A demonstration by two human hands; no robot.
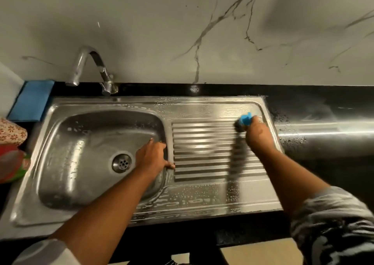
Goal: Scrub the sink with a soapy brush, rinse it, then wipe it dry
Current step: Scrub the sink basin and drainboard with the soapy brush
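Pressing a brush point(245, 120) to the far right corner of the ribbed draining board point(202, 149), with the right grip point(258, 134) wrapped round it: blue handle on top, dark bristles down on the wet steel, all a little blurred. Resting on the ridge between basin and board, the left grip point(153, 156), loosely spread, fingers laid down the basin's right wall, thumb out along the ridge, holding nothing. Streaked with soap and beaded with water, the whole steel sink point(50, 218), most thickly along the front rim and back edge. In the basin point(81, 143), a wet film, pale suds on the walls, and the round drain point(122, 163) at the bottom. Behind it, a curved tap point(89, 62), spout turned left. Lying on the black worktop point(323, 96) left of the sink, a folded blue cloth point(30, 100); nearer, a flowered thing point(11, 132) and a red and green one point(12, 163), both cut off by the edge.
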